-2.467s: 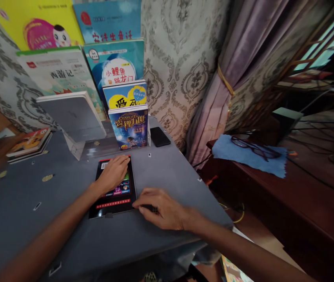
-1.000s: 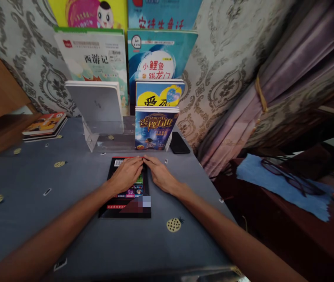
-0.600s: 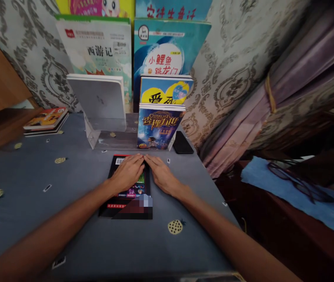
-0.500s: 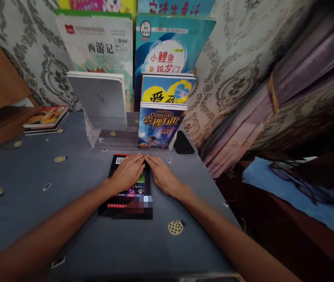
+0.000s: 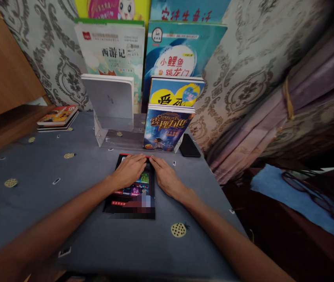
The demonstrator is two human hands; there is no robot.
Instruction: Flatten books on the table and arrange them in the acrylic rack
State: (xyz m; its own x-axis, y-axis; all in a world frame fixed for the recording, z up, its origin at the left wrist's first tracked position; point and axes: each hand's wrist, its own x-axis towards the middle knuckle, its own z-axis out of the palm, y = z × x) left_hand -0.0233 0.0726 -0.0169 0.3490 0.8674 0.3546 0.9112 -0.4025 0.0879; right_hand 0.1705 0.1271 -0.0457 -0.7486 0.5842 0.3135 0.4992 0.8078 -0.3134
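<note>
A dark-covered book (image 5: 134, 209) with small colourful pictures lies flat on the table, its upper part covered by my hands. My left hand (image 5: 130, 171) rests palm down across the top of the cover, fingers stretched out. At the upper right edge of the book lies my right hand (image 5: 166, 178), its fingers extended toward the top corner. Between the two sets of fingertips is a small gap. Behind the hands stands a clear acrylic book stand (image 5: 120, 138), with a blue book (image 5: 167, 127) upright at its right and a grey-backed book (image 5: 111, 98) at its left.
Larger books, one white and green (image 5: 111, 47) and one teal (image 5: 184, 43), stand in the back rows. A black phone (image 5: 189, 145) lies right of the stand. Stacked books (image 5: 58, 117) sit at the far left. Beyond the table's right edge are a curtain (image 5: 308, 113) and glasses on blue cloth (image 5: 269, 184).
The view has shifted a little, so the scene sits farther right. My fingertips are slightly farther apart over the book's top edge. The book stays flat on the table.
</note>
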